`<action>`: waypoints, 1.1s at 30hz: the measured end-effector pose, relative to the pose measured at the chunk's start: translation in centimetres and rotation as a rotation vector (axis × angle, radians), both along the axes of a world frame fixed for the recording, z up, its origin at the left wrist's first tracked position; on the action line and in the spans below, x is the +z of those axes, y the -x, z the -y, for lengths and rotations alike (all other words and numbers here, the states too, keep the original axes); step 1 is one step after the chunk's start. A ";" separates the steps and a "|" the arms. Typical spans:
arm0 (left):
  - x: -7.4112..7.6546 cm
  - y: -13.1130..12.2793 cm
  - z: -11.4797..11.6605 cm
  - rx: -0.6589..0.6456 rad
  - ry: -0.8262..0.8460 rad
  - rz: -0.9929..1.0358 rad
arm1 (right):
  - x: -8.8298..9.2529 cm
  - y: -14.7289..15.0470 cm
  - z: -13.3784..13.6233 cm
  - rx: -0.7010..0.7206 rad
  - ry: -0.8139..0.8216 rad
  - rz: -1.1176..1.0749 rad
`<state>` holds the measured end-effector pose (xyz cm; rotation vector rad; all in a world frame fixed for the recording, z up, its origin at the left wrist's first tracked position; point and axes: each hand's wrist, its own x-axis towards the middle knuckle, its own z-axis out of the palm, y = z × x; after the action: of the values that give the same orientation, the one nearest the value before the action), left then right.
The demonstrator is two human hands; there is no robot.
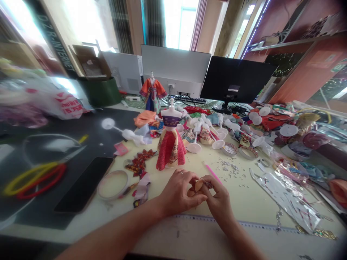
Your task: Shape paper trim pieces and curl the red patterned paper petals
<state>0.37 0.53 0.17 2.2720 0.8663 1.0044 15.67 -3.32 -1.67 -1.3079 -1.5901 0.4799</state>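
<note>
Pinching a tiny scrap (200, 185) between their fingertips, the left hand (177, 193) and the right hand (219, 203) are pressing close together just above the counter (248, 202). The scrap is sitting between them, too small and too covered by fingers to tell its material. A pink stick (214, 174) is lying just beside the right hand at 1 o'clock, with silver beads (229, 168) scattering beyond it. At 11 o'clock, a dress form (170, 144) in a red skirt is standing upright on its own. A tape roll (112, 185) is resting at 9 o'clock, near fabric pieces (141, 189). Farther out at 9 o'clock, scissors (40, 177) with yellow and red handles are lying beside a phone (84, 184). A ruler (217, 219) is running along the counter at 6 o'clock.
</note>
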 end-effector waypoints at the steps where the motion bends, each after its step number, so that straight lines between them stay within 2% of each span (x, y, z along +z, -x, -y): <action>1: 0.1 0.0 0.0 0.008 0.016 -0.014 | 0.1 0.0 0.1 -0.016 0.034 -0.032; 5: 0.1 -0.2 0.0 0.022 0.023 -0.014 | 0.6 0.2 0.1 -0.068 0.066 -0.100; 10: -0.1 -0.3 -0.1 0.006 -0.027 -0.007 | 0.7 0.2 0.2 -0.023 0.053 -0.098; 13: -0.3 -0.3 -0.1 0.016 -0.003 0.003 | 0.6 0.1 0.2 0.010 0.055 -0.101; 17: -0.5 -0.1 -0.4 0.015 0.177 0.052 | 0.6 0.1 0.2 0.003 0.086 -0.112; 21: -0.6 0.0 -0.9 -0.064 0.488 0.178 | 0.5 0.1 0.0 -0.059 0.094 -0.126; 25: -0.7 -0.1 -1.2 0.012 0.677 0.334 | 0.3 -0.2 -0.1 -0.184 -0.053 -0.080; 28: -0.6 -0.1 -1.3 0.035 0.776 0.424 | 0.1 -0.3 0.1 -0.179 -0.121 0.007; 30: -0.5 0.0 -1.4 0.077 0.734 0.422 | -0.1 -0.3 0.3 -0.114 -0.118 0.076; 33: -0.2 0.1 -1.2 0.132 0.581 0.343 | -0.1 0.0 0.4 -0.036 -0.118 0.185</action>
<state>0.29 1.71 -0.06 1.5247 1.0057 0.9993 15.67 -3.72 -1.80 -1.3189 -1.7168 0.2444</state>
